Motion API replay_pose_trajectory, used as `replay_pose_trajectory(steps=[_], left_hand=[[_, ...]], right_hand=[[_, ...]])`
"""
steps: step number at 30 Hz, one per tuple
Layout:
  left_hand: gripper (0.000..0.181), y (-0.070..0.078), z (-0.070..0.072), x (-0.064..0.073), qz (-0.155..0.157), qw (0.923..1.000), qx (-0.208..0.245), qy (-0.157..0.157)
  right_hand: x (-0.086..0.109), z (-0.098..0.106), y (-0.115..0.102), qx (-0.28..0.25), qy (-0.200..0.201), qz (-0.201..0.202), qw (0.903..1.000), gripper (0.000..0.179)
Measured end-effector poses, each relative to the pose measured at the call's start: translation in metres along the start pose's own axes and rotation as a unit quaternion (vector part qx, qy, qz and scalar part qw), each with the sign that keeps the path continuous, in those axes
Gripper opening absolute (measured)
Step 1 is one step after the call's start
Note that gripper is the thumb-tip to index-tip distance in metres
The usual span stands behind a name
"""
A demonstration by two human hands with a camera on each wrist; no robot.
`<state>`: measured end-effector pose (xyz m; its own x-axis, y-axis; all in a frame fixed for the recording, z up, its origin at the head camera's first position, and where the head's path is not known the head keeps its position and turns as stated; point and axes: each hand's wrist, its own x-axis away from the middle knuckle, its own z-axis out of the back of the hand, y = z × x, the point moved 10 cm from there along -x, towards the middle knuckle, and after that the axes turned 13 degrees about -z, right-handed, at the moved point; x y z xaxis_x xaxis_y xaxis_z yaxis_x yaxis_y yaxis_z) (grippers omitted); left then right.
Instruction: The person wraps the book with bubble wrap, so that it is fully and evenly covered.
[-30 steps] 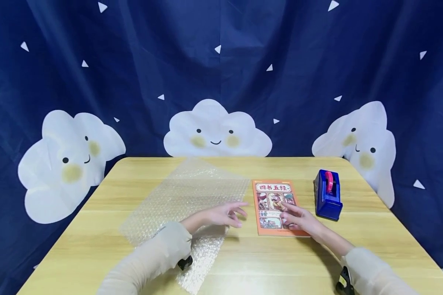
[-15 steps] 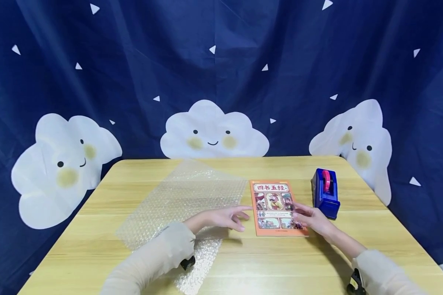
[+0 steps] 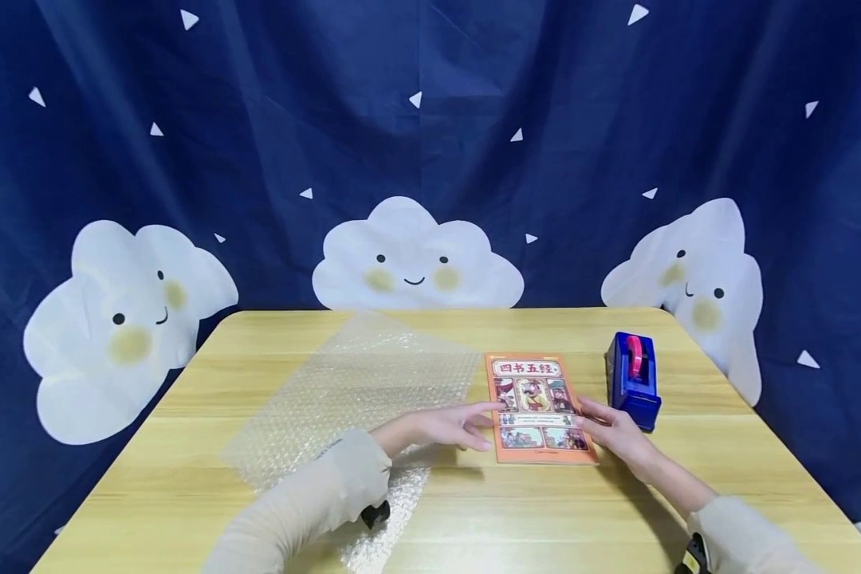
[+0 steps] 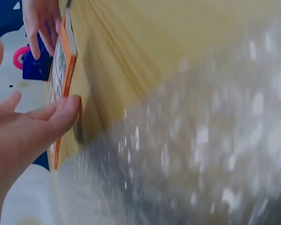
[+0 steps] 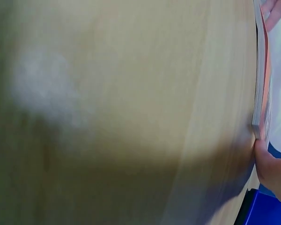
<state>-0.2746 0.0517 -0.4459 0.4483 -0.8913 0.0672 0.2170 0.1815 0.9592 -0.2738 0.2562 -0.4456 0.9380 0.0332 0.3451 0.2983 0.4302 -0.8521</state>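
Note:
An orange picture-covered book (image 3: 534, 396) lies flat on the wooden table, its Chinese title toward the back. My left hand (image 3: 458, 426) is at the book's left edge, fingers extended, the index finger over the cover. In the left wrist view, the thumb (image 4: 68, 115) is close beside the book's side; contact there is hard to tell. At the opposite edge is my right hand (image 3: 619, 437), with loosely bent fingers along the cover's right side. The right wrist view shows its thumb (image 5: 267, 161) touching the book's corner. Neither hand grips the book.
Bubble wrap (image 3: 359, 383) lies flat on the left half of the table, partly under the left forearm. A blue tape dispenser (image 3: 633, 387) with a pink roll stands just beyond the right hand. Behind the table hangs a dark blue curtain (image 3: 430, 143) with cloud prints.
My right hand has moved off the cover to the book's right edge. My left hand has shifted right until its index finger overlaps the book's left edge. The head view has shifted slightly.

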Motion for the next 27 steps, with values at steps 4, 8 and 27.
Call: replay_pose_trajectory(steps=[4, 8, 27], left_hand=[[0.068, -0.001, -0.004, -0.003, 0.021, 0.996, 0.077, 0.038], [0.064, -0.004, -0.008, -0.004, 0.03, 0.9866, 0.139, 0.079], [0.064, -0.018, -0.008, -0.027, -0.009, 0.9268, 0.289, 0.239]], right_hand=[[0.004, -0.003, 0.001, -0.008, -0.006, -0.005, 0.9999, 0.059], [0.006, -0.006, 0.004, -0.021, -0.01, -0.016, 0.9996, 0.06], [0.008, -0.019, 0.008, -0.095, -0.024, -0.033, 0.9946, 0.059]])
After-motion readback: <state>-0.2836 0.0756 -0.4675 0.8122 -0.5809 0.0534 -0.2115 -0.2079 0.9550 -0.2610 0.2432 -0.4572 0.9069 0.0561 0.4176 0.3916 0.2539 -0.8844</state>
